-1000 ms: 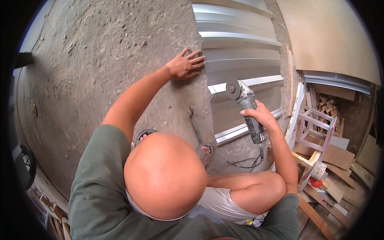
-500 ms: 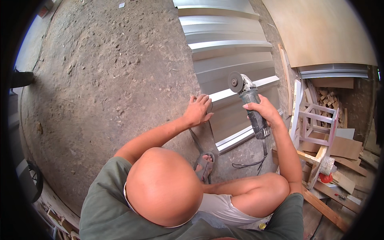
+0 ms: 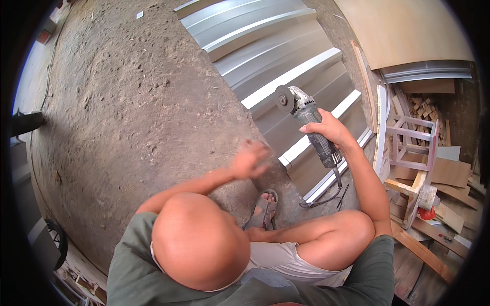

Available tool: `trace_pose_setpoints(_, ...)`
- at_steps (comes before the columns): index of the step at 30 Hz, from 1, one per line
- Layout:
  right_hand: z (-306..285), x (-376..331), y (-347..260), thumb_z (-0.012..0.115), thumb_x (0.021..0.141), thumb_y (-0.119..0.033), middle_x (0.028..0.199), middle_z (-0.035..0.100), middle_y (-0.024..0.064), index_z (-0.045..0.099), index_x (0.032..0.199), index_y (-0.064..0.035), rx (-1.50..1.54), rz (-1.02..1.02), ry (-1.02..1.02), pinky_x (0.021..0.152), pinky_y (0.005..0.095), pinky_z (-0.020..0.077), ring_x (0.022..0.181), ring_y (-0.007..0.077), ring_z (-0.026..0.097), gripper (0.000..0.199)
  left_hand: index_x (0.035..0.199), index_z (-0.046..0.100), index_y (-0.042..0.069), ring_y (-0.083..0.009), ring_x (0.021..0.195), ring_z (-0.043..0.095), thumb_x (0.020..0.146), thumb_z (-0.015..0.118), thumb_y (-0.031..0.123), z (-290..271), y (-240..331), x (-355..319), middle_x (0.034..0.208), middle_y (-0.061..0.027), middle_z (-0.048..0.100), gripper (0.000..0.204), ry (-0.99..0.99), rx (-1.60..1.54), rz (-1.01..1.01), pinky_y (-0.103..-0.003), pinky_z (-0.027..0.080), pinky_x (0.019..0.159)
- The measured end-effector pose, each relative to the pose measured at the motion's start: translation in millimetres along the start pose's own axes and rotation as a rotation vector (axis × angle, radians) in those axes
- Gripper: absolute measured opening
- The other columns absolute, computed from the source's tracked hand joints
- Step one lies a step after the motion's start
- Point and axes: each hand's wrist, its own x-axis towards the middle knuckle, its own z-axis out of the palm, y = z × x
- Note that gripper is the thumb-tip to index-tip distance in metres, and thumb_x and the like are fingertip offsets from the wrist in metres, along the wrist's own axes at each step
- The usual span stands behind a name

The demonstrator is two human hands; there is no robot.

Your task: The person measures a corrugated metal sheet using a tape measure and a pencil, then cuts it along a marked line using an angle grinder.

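Note:
In my right hand [image 3: 331,127] is an angle grinder [image 3: 317,133], gripped around its dark body. Its round disc [image 3: 284,99] points up and to the left, over a ribbed metal sheet [image 3: 278,66]. The grinder's cord [image 3: 326,199] hangs from its rear end in a loose loop. My left hand [image 3: 249,159] is in the air beside the sheet's left edge, blurred by motion, with its thumb apart from the fingers and nothing visible in it. My sandaled foot [image 3: 264,210] stands below the hand, close to the sheet's near corner.
Rough dusty concrete floor [image 3: 143,102] spreads to the left. At the right are a small wooden frame [image 3: 414,143], stacked wood offcuts [image 3: 423,109] and loose boards [image 3: 451,176]. A large pale panel [image 3: 408,30] rises at the far right, with a long wooden strip [image 3: 363,81] near the sheet.
My left hand has come off the sheet's edge. The sheet lies more slanted, its far end further left and its near corner further right. The grinder has shifted slightly left.

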Motion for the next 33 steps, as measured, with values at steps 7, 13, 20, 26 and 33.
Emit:
trace_pose_setpoints(7, -5, 10, 17, 0.085, 0.074, -0.019, 0.094, 0.068, 0.0106, 0.058, 0.12, 0.0072, -0.052, -0.019, -0.041, 0.071, 0.0303, 0.0547, 0.082, 0.0152, 0.066, 0.059, 0.146, 0.051, 0.01, -0.0307, 0.145, 0.042, 0.095, 0.071, 0.053, -186, -156, 62, 0.152, -0.0106, 0.05, 0.069, 0.576, 0.551, -0.329, -0.056, 0.033, 0.115)
trace_pose_setpoints(13, 12, 28, 30, 0.085, 0.073, -0.022, 0.097, 0.068, 0.0132, 0.06, 0.117, 0.0072, -0.13, -0.015, -0.033, 0.079, 0.0339, 0.0545, 0.087, 0.0198, 0.067, 0.059, 0.127, 0.07, 0.014, -0.0282, 0.141, 0.041, 0.083, 0.074, 0.071, -195, -183, 109, 0.14, -0.0074, 0.058, 0.072, 0.61, 0.422, -0.724, -0.052, 0.023, 0.119)
trace_pose_setpoints(20, 23, 36, 30, 0.086, 0.072, -0.024, 0.101, 0.07, 0.0162, 0.06, 0.12, 0.0063, -0.171, 0.018, -0.029, 0.083, 0.0344, 0.0546, 0.091, 0.022, 0.069, 0.063, 0.112, 0.075, 0.016, -0.026, 0.142, 0.038, 0.082, 0.079, 0.062, -175, -204, 104, 0.139, -0.0023, 0.057, 0.054, 0.721, 0.517, -0.592, -0.054, 0.016, 0.12)
trace_pose_setpoints(26, 23, 43, 31, 0.087, 0.071, -0.024, 0.102, 0.07, 0.0167, 0.06, 0.119, 0.007, -0.23, -0.022, -0.032, 0.087, 0.0347, 0.054, 0.094, 0.0224, 0.069, 0.063, 0.132, 0.06, 0.011, -0.0277, 0.154, 0.026, 0.078, 0.077, 0.072, -169, -190, 111, 0.157, -0.0045, 0.042, 0.083, 0.61, 0.605, -0.622, -0.065, 0.01, 0.123)
trace_pose_setpoints(33, 29, 51, 28, 0.086, 0.071, -0.026, 0.106, 0.071, 0.0197, 0.059, 0.122, 0.0097, -0.27, -0.005, -0.056, 0.089, 0.0351, 0.0538, 0.098, 0.0239, 0.07, 0.068, 0.14, 0.049, 0.009, -0.0291, 0.158, 0.021, 0.076, 0.075, 0.077, -168, -210, 109, 0.161, -0.007, 0.036, 0.097, 0.65, 0.663, -0.544, -0.07, 0.006, 0.123)
